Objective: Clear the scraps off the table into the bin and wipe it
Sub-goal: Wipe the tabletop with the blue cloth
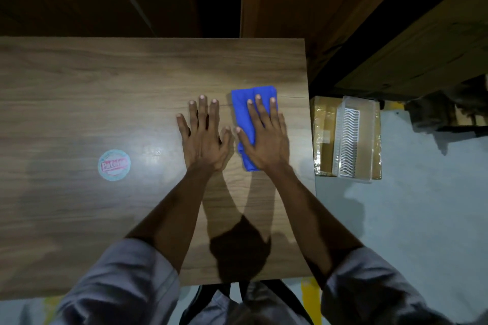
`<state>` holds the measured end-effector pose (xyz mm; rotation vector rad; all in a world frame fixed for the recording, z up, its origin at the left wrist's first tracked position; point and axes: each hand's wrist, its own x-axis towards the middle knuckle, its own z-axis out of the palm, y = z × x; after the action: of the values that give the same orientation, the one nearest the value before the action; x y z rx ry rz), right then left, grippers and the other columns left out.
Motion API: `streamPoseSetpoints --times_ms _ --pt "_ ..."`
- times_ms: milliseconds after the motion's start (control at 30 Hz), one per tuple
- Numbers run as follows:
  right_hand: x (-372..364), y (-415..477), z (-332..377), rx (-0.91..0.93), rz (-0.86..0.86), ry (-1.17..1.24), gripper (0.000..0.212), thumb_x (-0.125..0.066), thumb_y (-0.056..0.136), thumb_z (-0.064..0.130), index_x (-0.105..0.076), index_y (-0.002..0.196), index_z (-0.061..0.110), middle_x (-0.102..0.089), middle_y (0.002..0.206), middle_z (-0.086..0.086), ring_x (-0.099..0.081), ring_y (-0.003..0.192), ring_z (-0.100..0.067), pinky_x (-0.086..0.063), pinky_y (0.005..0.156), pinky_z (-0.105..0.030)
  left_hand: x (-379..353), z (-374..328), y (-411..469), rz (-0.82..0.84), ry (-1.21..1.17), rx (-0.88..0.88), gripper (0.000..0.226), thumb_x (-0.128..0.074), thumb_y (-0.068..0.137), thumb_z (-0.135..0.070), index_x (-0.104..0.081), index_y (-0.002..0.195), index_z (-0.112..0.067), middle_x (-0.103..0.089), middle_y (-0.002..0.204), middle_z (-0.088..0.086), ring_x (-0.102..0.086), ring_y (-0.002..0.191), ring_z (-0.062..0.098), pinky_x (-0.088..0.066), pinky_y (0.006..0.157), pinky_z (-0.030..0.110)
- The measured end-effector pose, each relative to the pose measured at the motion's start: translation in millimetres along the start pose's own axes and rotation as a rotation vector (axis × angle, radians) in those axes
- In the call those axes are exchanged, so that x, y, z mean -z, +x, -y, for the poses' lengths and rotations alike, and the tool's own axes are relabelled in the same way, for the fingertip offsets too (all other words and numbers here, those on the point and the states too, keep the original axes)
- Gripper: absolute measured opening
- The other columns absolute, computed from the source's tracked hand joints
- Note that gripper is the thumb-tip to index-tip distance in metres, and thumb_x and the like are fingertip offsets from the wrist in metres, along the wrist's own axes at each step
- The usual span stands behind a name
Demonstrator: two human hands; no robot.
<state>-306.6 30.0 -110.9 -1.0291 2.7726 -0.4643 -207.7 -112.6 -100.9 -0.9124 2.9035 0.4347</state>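
A folded blue cloth (pixel 247 105) lies on the wooden table (pixel 105 87), near its right edge. My right hand (pixel 264 137) presses flat on the cloth with fingers spread, covering its middle and lower part. My left hand (pixel 204 132) rests flat on the bare wood just left of the cloth, fingers apart, holding nothing. No scraps are visible on the table top.
A round pale blue sticker with red lettering (pixel 114 165) is stuck on the table at the left. On the floor to the right sits a clear plastic bin (pixel 353 137) on top of a cardboard box (pixel 323 137). Wooden furniture stands behind the table.
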Motion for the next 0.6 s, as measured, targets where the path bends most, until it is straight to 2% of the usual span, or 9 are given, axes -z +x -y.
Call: streamPoseSetpoints --times_ms 67,200,267,333,367,433,600 --pt "5.3 5.6 -8.4 -0.09 0.003 0.008 0.076 -0.034 0.106 0.064 -0.011 0.168 0.025 -0.004 0.176 0.003 0.008 0.162 -0.027 -0.009 0.13 -0.051 0.8 -0.3 5.5 0.056 0.033 -0.003 0.073 -0.021 0.102 -0.053 -0.001 0.165 -0.023 0.008 0.173 0.009 0.011 0.159 0.032 0.004 0.125 0.061" --pt "14.2 44.1 -26.4 -0.268 -0.005 -0.027 0.079 -0.028 0.104 0.069 -0.007 0.168 0.027 -0.001 0.176 0.002 0.01 0.161 -0.028 -0.004 0.13 -0.053 7.1 8.4 11.5 0.125 0.072 -0.031 0.074 -0.018 0.102 -0.059 0.0 0.165 -0.024 0.006 0.172 0.011 0.004 0.158 0.035 -0.005 0.124 0.062" --pt "19.4 67.3 -36.8 -0.308 -0.008 -0.036 0.08 -0.026 0.104 0.071 -0.006 0.168 0.027 0.0 0.176 0.002 0.011 0.161 -0.029 -0.005 0.13 -0.053 14.4 9.7 17.3 0.124 0.104 -0.054 0.076 -0.023 0.1 -0.061 -0.008 0.164 -0.023 -0.006 0.17 0.014 -0.012 0.155 0.038 -0.018 0.117 0.062" --pt "22.3 91.5 -39.9 -0.323 -0.004 -0.061 0.083 -0.024 0.102 0.072 -0.004 0.168 0.026 0.001 0.176 0.001 0.011 0.161 -0.031 -0.004 0.13 -0.054 24.2 10.2 30.5 0.099 0.141 -0.086 0.075 -0.033 0.096 -0.063 -0.019 0.158 -0.022 -0.024 0.159 0.016 -0.035 0.137 0.039 -0.03 0.104 0.059" --pt "22.8 103.0 -37.1 -0.317 0.003 -0.085 0.085 -0.023 0.102 0.074 -0.003 0.168 0.025 0.002 0.176 0.0 0.011 0.161 -0.032 -0.003 0.13 -0.054 27.2 11.6 37.9 0.085 0.153 -0.1 0.074 -0.035 0.095 -0.064 -0.023 0.156 -0.023 -0.029 0.154 0.016 -0.041 0.127 0.038 -0.032 0.1 0.057" --pt "21.3 123.9 -24.4 -0.256 0.029 -0.109 0.087 -0.021 0.101 0.076 0.0 0.168 0.025 0.005 0.176 -0.001 0.012 0.16 -0.033 0.0 0.13 -0.053 26.6 16.4 49.1 0.047 0.168 -0.122 0.072 -0.034 0.095 -0.066 -0.026 0.154 -0.025 -0.032 0.152 0.018 -0.043 0.122 0.037 -0.031 0.099 0.057" --pt "2.7 140.0 24.4 -0.053 0.067 -0.131 0.089 -0.022 0.1 0.077 0.0 0.168 0.025 0.006 0.175 -0.001 0.013 0.16 -0.032 0.006 0.128 -0.051 14.4 23.1 53.9 -0.07 0.095 -0.062 0.067 -0.04 0.1 -0.058 -0.029 0.158 -0.027 -0.015 0.168 0.013 -0.026 0.147 0.035 -0.022 0.111 0.062"
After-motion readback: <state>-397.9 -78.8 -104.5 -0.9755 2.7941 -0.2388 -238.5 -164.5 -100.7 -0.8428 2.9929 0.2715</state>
